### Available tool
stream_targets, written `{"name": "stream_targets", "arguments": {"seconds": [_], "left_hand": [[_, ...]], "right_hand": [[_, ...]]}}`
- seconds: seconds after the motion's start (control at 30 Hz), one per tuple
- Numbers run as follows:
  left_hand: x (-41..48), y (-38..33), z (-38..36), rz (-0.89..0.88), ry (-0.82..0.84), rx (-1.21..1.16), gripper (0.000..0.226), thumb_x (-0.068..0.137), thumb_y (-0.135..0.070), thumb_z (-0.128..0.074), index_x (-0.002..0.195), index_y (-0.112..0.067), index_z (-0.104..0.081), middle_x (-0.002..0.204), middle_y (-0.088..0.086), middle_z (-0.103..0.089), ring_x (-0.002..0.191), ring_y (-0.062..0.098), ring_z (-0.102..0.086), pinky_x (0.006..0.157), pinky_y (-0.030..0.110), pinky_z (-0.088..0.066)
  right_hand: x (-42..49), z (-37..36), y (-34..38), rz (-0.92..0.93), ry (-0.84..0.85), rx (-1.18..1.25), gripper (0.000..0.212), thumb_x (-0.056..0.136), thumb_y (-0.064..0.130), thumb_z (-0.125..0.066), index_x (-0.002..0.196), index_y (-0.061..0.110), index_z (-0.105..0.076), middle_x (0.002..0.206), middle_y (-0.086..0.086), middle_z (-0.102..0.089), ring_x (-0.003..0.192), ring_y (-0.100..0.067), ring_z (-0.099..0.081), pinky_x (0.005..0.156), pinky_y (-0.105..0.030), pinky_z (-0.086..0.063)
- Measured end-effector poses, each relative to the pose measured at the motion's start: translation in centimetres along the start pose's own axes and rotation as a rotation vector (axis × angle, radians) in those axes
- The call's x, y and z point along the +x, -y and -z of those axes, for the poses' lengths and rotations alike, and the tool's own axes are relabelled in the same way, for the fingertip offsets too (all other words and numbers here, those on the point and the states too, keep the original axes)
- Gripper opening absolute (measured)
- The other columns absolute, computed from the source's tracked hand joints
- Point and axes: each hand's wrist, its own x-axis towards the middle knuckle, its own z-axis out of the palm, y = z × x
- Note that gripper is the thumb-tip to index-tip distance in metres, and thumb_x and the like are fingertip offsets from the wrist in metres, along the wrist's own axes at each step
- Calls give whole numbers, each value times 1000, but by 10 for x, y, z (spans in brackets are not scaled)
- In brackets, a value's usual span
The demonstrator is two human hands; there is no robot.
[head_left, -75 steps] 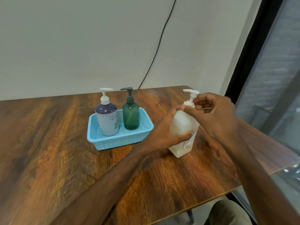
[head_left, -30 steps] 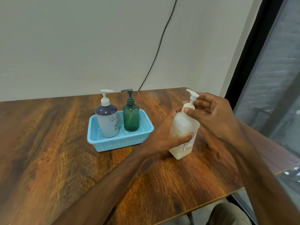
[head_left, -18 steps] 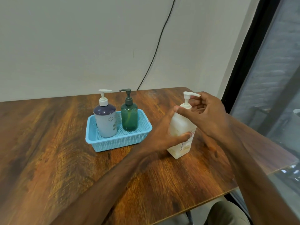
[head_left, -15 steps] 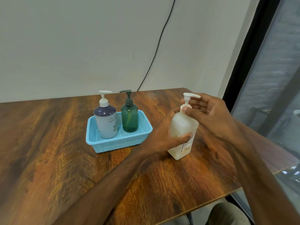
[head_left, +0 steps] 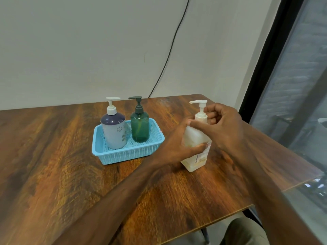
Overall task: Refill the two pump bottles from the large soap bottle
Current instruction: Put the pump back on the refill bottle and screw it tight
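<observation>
The large translucent white soap bottle [head_left: 193, 138] stands upright on the wooden table, a little yellowish soap at its bottom. My left hand [head_left: 174, 147] wraps around its body. My right hand [head_left: 223, 126] curls around the white pump collar [head_left: 200, 114] at its neck, and the pump spout points left. To the left, a blue basket [head_left: 131, 152] holds two upright pump bottles: a grey-and-purple flowered one [head_left: 114, 131] with a white pump, and a green one [head_left: 139, 129] with a dark pump.
The wooden table [head_left: 53, 165] meets a pale wall at the back; its right edge runs beside a dark-framed window [head_left: 292, 85]. A black cable [head_left: 169, 50] hangs down the wall behind the basket. My knee shows below the front edge.
The pump head of the large bottle has turned under my right hand; its spout pointed right earlier and now points left. My left hand has kept its hold on the body.
</observation>
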Motion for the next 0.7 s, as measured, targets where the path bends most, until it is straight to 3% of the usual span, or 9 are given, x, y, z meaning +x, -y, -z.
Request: {"name": "stream_targets", "arguments": {"seconds": [0.07,0.23,0.3,0.37,0.43,0.5,0.63,0.7], "left_hand": [[-1,0,0,3,-5,10,69,87,-32,-84,137,-42,-38,122,-23,-59,111,-4,-64,90,26,-61],[0,-1,-1,-9,-7,2,83,86,-37,-84,150,-42,-32,129,-19,-59,116,3,-64,93,37,-62],[2,0,-2,-17,-3,0,85,85,-36,-85,151,-42,-32,134,-16,-59,118,5,-64,94,39,-62],[2,0,-2,-9,-3,0,81,86,-35,-84,148,-42,-34,132,-18,-59,117,2,-64,94,36,-62],[2,1,-1,2,-4,2,73,87,-33,-84,142,-42,-36,124,-25,-59,112,-7,-63,90,25,-60],[0,2,-1,4,2,10,69,88,-32,-83,134,-47,-35,118,-29,-58,107,-15,-61,84,17,-58],[1,-2,-1,-12,1,0,77,87,-37,-83,143,-47,-33,130,-20,-59,119,2,-63,95,35,-61],[3,0,-2,-22,5,7,83,86,-37,-83,150,-41,-31,138,-16,-57,122,6,-62,97,39,-61]], "right_hand": [[0,-2,-1,-8,-31,-12,47,70,40,-89,107,23,-67,88,12,-68,79,-5,-64,69,-21,-56],[7,21,-4,36,307,123,33,89,24,-72,122,18,-69,115,7,-73,107,-10,-68,96,-40,-56],[7,20,-5,46,257,91,27,87,24,-75,113,18,-73,112,8,-74,101,-10,-69,91,-40,-58],[4,8,-5,18,106,39,30,79,32,-83,104,19,-73,99,10,-73,88,-8,-69,80,-32,-61],[-3,-4,-3,-24,-53,-9,41,70,42,-88,100,21,-69,89,12,-69,78,-5,-66,68,-23,-58],[-4,-5,-3,-25,-55,-22,44,70,47,-87,103,24,-68,92,13,-69,84,-5,-66,72,-24,-58],[2,18,-2,-48,244,174,39,88,30,-75,124,21,-67,114,10,-73,107,-7,-68,96,-39,-56],[1,18,-4,-28,213,151,39,86,26,-77,123,18,-68,112,9,-73,104,-7,-68,95,-38,-57]]}}
